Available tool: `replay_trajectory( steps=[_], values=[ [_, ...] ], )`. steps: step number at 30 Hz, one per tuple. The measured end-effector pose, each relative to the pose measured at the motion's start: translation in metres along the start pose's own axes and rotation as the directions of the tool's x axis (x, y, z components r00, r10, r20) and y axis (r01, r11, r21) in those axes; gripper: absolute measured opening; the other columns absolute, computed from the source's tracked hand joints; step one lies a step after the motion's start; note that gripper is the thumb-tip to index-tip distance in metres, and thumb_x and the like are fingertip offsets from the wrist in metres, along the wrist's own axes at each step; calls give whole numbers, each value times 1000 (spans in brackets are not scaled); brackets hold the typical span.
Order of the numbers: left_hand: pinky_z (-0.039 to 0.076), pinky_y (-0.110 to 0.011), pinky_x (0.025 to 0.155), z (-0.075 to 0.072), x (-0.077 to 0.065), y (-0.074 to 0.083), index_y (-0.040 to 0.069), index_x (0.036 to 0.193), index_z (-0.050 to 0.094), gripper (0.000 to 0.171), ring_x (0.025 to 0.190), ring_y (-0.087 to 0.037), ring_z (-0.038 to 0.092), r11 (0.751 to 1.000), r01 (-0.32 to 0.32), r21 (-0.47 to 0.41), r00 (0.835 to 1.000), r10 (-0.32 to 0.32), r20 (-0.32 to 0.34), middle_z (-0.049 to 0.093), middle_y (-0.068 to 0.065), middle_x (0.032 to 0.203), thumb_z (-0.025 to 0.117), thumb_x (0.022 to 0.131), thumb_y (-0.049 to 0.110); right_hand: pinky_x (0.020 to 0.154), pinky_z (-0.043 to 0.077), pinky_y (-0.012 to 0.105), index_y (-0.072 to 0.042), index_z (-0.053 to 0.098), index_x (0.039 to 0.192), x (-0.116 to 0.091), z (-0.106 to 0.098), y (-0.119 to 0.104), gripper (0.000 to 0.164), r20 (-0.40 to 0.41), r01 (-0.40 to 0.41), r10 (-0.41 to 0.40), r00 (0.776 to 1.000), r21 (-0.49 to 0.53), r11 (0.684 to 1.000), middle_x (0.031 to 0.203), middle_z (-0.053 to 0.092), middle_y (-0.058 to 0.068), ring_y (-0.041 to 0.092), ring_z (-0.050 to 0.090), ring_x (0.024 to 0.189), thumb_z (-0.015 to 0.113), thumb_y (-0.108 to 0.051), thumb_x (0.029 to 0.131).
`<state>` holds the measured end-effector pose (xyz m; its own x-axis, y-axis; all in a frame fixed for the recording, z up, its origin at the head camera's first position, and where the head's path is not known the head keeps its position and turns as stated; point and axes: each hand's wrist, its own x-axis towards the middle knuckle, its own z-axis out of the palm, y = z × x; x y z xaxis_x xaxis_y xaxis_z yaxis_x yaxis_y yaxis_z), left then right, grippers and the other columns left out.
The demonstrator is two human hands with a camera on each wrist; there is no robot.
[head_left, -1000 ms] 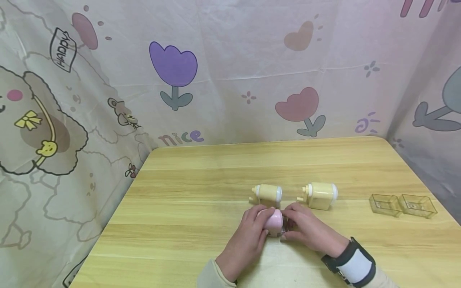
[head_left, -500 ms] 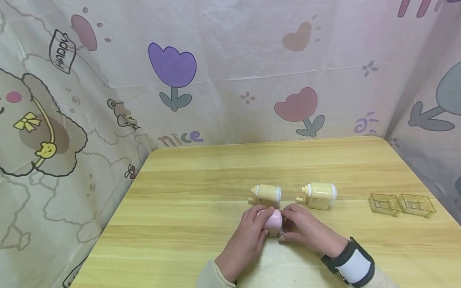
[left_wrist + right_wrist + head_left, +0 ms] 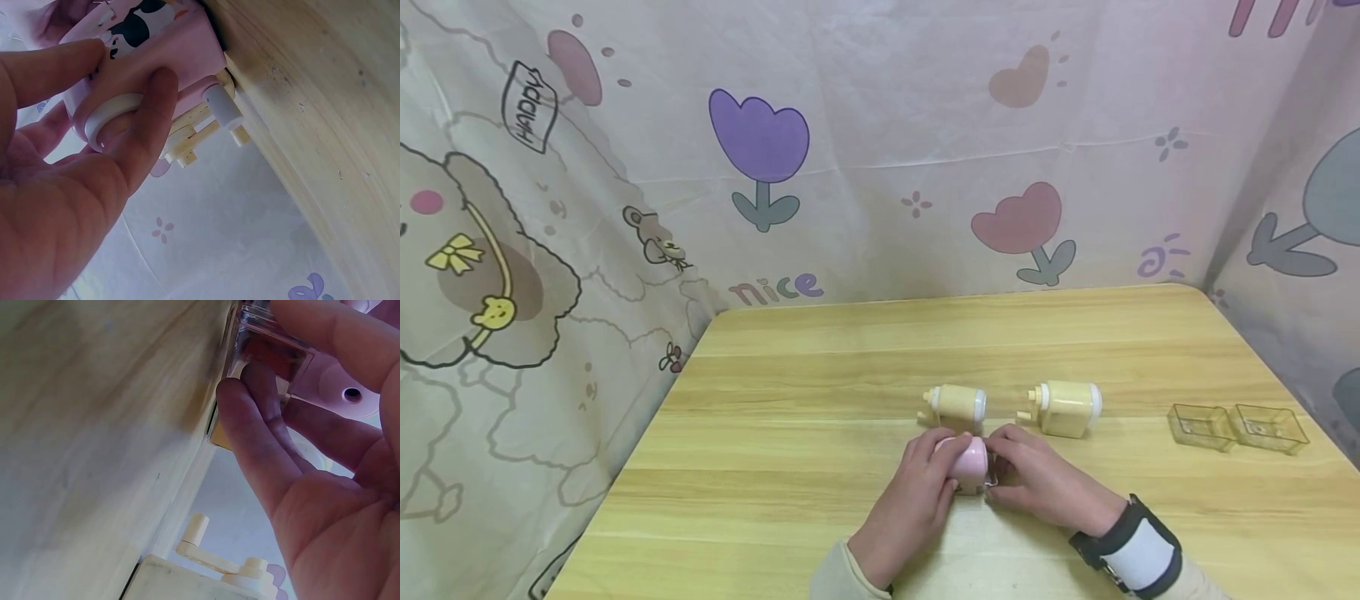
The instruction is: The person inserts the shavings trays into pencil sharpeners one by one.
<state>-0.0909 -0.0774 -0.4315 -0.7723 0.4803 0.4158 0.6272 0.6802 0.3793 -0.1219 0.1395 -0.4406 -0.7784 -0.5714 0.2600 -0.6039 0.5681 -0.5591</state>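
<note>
A pink crank pencil sharpener [image 3: 973, 457] with a cartoon print stands on the table in front of me. My left hand [image 3: 917, 482] grips it from the left, thumb and fingers around its body. In the left wrist view, its crank handle [image 3: 223, 107] points away from the palm. At the sharpener's right end, my right hand [image 3: 1037, 477] pinches a clear drawer [image 3: 265, 326], best seen in the right wrist view. Something reddish shows through the drawer. How far it sits inside the body, I cannot tell.
Behind my hands stand two yellow crank sharpeners, a smaller one [image 3: 961, 402] and a larger one [image 3: 1069, 408]. Two clear yellow drawers [image 3: 1202, 427] lie side by side at the right of the wooden table [image 3: 760, 467]. A printed cloth [image 3: 865, 225] hangs behind.
The right hand's fingers shift slightly at the drawer, and a pale edge of it shows a little more between them. The left hand and the pink sharpener stay in place.
</note>
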Motion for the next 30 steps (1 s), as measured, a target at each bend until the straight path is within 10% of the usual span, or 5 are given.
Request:
replay_trajectory(
  steps=[30],
  values=[
    [41, -34, 100, -1, 1, 1, 17, 137, 46, 54, 120, -24, 46, 1000, -5, 9, 1000, 5, 1, 48, -7, 131, 61, 86, 5, 71, 47, 25, -16, 61, 102, 3, 2, 0, 35, -3, 28, -28, 1000, 28, 999, 97, 51, -10, 8, 49, 85, 80, -23, 73]
  ],
)
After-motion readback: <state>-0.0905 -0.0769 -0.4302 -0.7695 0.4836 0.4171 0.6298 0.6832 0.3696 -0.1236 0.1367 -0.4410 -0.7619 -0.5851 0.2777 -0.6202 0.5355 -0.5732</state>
